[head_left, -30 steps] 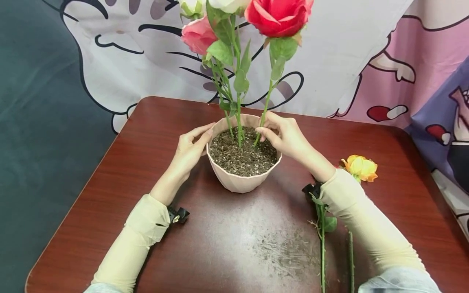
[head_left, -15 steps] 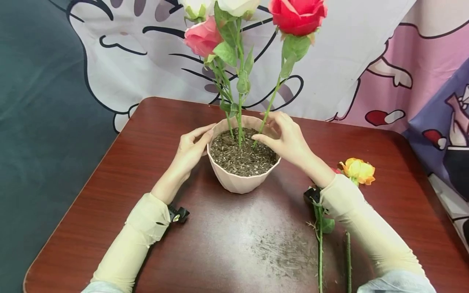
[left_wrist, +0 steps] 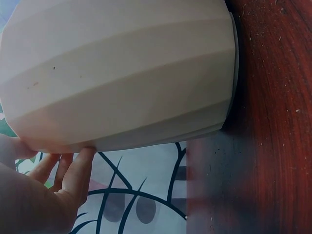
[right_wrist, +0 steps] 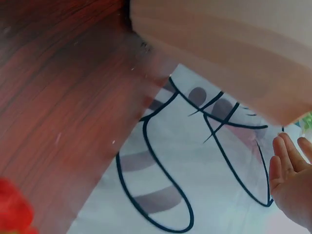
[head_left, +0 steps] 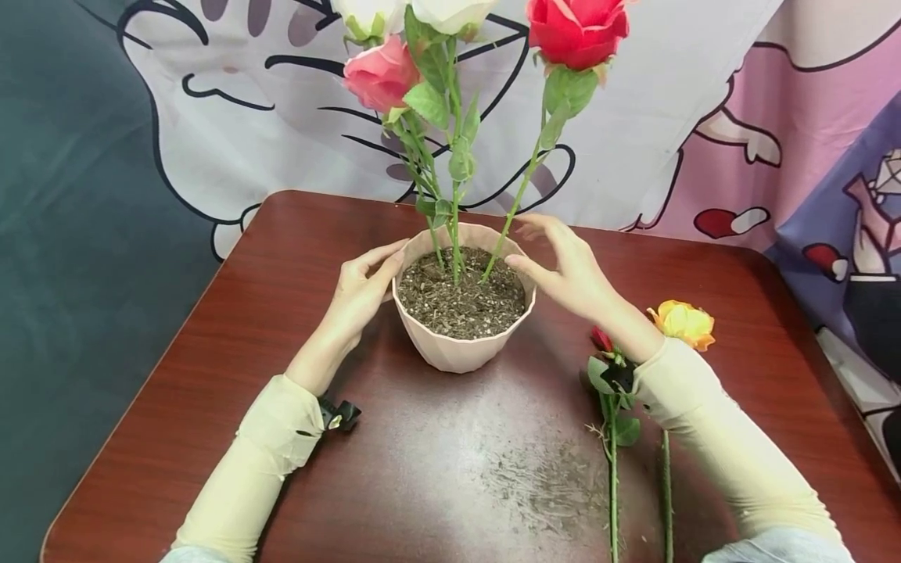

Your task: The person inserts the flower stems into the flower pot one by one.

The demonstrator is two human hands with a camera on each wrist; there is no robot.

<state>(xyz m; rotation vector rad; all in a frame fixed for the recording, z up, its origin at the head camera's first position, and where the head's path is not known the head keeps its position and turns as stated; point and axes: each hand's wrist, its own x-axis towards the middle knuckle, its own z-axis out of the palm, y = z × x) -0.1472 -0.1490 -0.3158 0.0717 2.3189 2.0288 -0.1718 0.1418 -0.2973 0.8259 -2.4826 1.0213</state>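
A pale pink faceted flowerpot (head_left: 454, 356) holds dark soil with several artificial roses upright in it. My left hand (head_left: 362, 293) grips its left rim; in the left wrist view, the fingertips (left_wrist: 84, 163) rest against the pot's outer wall (left_wrist: 126, 73). At the right rim, my right hand (head_left: 570, 270) is spread, thumb and fingers apart, beside the stem of a red rose (head_left: 579, 33) that leans right in the soil. The right wrist view has this hand (right_wrist: 297, 187) near the pot's edge with extended fingers. Left of the red rose stand a pink rose (head_left: 383, 74) and white roses (head_left: 450, 12).
Under my right forearm lie a loose yellow rose (head_left: 681, 322) and a small red rose (head_left: 601, 339), their stems pointing toward me. Soil crumbs (head_left: 542, 481) are scattered on the brown table (head_left: 211, 352). A cartoon-printed cloth (head_left: 619, 156) hangs behind the table.
My right thumb and fingers have let go of the red rose's stem and moved right. The rose now leans further right. My left hand stays at the pot.
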